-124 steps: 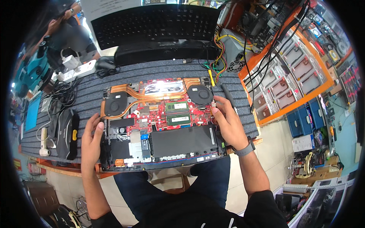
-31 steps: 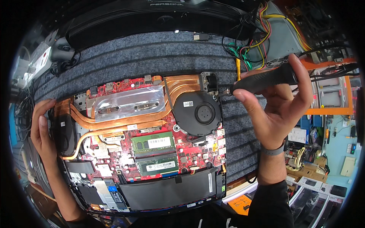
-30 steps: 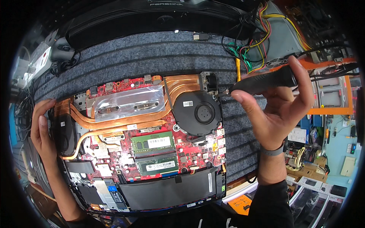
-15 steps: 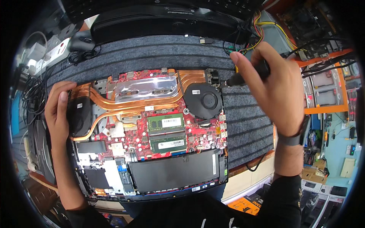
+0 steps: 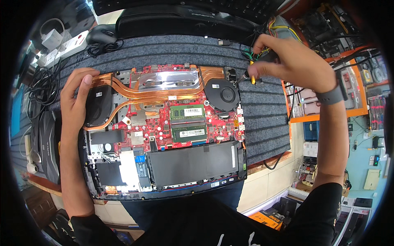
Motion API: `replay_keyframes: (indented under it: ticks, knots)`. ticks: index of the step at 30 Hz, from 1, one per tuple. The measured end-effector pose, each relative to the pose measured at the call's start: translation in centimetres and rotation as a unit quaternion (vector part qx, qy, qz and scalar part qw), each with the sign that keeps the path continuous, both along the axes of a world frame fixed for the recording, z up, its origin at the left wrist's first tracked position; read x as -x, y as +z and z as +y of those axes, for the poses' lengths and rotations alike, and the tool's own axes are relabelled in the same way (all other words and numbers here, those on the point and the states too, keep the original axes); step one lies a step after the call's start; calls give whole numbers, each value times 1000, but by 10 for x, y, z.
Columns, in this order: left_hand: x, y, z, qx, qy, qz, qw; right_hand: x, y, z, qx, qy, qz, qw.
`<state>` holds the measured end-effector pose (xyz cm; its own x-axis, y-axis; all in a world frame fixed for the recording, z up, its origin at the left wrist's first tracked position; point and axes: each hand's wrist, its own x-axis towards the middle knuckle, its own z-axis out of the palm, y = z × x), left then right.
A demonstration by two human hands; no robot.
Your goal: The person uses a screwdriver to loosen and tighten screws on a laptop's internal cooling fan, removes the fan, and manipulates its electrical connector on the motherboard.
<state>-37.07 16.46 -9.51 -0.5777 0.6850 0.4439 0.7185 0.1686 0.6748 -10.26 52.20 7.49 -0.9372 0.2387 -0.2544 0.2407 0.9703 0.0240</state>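
An opened laptop (image 5: 193, 164) lies with its red circuit board, copper heat pipes (image 5: 143, 95), two fans and flat black battery exposed. My left hand (image 5: 76, 96) holds its far left corner, thumb beside the left fan (image 5: 98, 104), fingers along the edge. In my right hand (image 5: 293, 61) is a screwdriver (image 5: 246, 75) with a dark handle, mostly covered by the fingers. Its tip points at the black hinge (image 5: 231, 74) beside the right fan (image 5: 221, 95); whether it touches a screw I cannot tell. Two green memory modules (image 5: 188, 123) sit mid-board.
The laptop rests on a grey ribbed mat (image 5: 266, 131). Behind it are a black keyboard (image 5: 246, 6), a mouse (image 5: 101, 33) and a white power strip (image 5: 67, 49). A yellow tool (image 5: 253, 73) lies near the screwdriver. Coiled black cables (image 5: 41, 90) are at left, an orange-framed case (image 5: 328, 117) at right.
The screwdriver tip has moved lower beside the hinge, and my right hand has shifted and turned around its handle. The laptop appears slightly higher and further right in view, my left hand still on its corner.
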Motion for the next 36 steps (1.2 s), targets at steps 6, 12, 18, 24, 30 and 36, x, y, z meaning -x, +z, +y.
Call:
replay_keyframes:
  ticks: [6, 12, 18, 24, 30, 36]
  knots:
    - [-1, 0, 3, -15, -13, 1, 1000, -4, -5, 18, 73, 95, 3, 993]
    - [-2, 0, 5, -18, -20, -2, 1000, -12, -2, 16, 39, 126, 37, 991]
    - [-2, 0, 5, -25, -23, 7, 999, -11, -14, 11, 68, 155, 145, 975]
    - [-1, 0, 3, -28, -25, 16, 999, -9, -7, 10, 54, 155, 103, 981]
    - [-3, 3, 4, -23, -21, 24, 999, -12, 3, 10, 62, 175, 36, 982]
    - [-3, 5, 2, -27, -21, 36, 999, -9, -1, -1, 50, 60, 32, 996]
